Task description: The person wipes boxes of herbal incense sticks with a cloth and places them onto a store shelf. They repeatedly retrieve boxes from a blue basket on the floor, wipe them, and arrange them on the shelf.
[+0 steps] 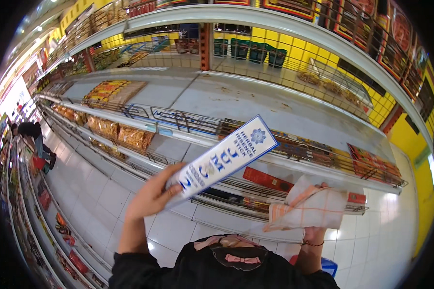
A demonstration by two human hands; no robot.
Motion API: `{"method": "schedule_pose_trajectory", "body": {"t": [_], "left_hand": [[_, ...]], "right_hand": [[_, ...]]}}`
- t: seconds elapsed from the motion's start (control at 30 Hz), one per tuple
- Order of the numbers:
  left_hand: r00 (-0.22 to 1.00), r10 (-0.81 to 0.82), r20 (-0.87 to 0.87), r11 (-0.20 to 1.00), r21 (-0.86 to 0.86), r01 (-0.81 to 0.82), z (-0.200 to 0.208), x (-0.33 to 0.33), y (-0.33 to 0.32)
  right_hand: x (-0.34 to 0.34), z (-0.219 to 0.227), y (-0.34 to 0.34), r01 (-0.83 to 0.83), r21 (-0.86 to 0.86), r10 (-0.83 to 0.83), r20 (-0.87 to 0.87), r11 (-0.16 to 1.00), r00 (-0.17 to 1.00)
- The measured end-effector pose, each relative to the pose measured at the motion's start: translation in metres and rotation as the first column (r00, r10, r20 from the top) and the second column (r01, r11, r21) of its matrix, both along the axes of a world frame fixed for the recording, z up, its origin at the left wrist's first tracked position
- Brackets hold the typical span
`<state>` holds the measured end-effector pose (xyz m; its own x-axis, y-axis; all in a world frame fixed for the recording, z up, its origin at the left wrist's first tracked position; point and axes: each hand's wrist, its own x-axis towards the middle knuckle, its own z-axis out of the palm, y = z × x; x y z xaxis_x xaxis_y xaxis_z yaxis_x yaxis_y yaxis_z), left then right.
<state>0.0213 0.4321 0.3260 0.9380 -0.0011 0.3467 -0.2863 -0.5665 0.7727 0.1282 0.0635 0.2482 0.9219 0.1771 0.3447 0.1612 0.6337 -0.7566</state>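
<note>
My left hand (154, 191) is closed round the lower end of a long white incense box (226, 154) with blue print and blue edges. The box slants up to the right, in front of the shelf. A white cloth (309, 208) with orange checks drapes over my right hand (315, 233) and hides most of it. Fingertips show at the cloth's upper edge, so the hand grips it. Behind the cloth, a flat red packet (267, 179) lies on a lower shelf.
A wide grey shelf (178, 94) with brown smudges runs ahead, wire rails along its front. Yellow packets (108, 91) lie on its left, red packets (371, 161) at its right end. Bagged snacks (135, 137) fill a lower tier. Far left, a person (33, 137) bends in the aisle.
</note>
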Motion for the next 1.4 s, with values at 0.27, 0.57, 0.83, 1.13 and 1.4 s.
{"method": "schedule_pose_trajectory", "body": {"t": [0.27, 0.57, 0.83, 1.13, 1.4], "left_hand": [[0.959, 0.108, 0.261, 0.871, 0.44, -0.218, 0.105, 0.049, 0.061], [0.986, 0.117, 0.116, 0.748, 0.643, -0.165, 0.13, 0.171, 0.16], [0.91, -0.048, -0.412, 0.872, 0.427, 0.239, 0.094, 0.197, 0.184], [0.842, -0.011, -0.54, 0.809, 0.491, 0.325, 0.085, 0.19, 0.176], [0.865, -0.094, -0.493, 0.799, 0.481, 0.361, 0.064, 0.2, 0.197]], "right_hand": [[-0.017, 0.007, 0.034, -0.067, -0.074, 0.071, 0.048, 0.995, 0.996], [-0.043, -0.033, 0.017, 0.05, -0.144, -0.059, -0.057, 0.988, 0.997], [-0.058, -0.05, 0.016, 0.097, -0.189, -0.114, -0.078, 0.977, 0.99], [-0.056, -0.045, 0.03, 0.167, -0.475, -0.121, 0.125, 0.864, 0.985], [-0.049, -0.038, 0.045, 0.122, -0.511, -0.111, 0.053, 0.851, 0.992]]}}
